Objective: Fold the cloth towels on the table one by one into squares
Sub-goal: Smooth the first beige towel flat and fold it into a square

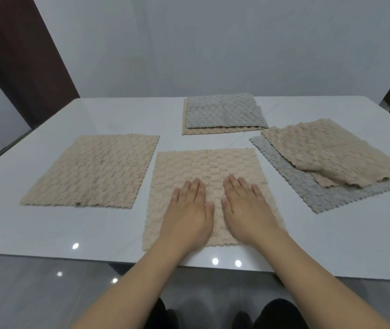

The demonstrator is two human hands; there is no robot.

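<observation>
Both forearms are stretched over the near edge of the white desk [308,233], and the left hand [189,210] and right hand [244,207] are laid flat, side by side, on the beige towel [203,167] spread nearest the person. No grip is closed on anything: on both hands the fingers are held straight and pressed palm-down on the cloth. That towel is seen lying fully open, its scalloped hem close to the desk's near edge. It is judged to be light, soft and limp, with a nubby pile that should resist sliding under the palms, while the glossy desk beneath may let the whole piece slip; it would best be taken by pinching two corners or the hem. To the left, apart from it, a second beige towel [89,172] is spread flat. To the right, a rumpled beige towel [327,153] is lying across a grey towel [327,198]. Farthest off, at the middle of the desk, a folded grey towel [222,110] is stacked on a folded beige one [215,131].
</observation>
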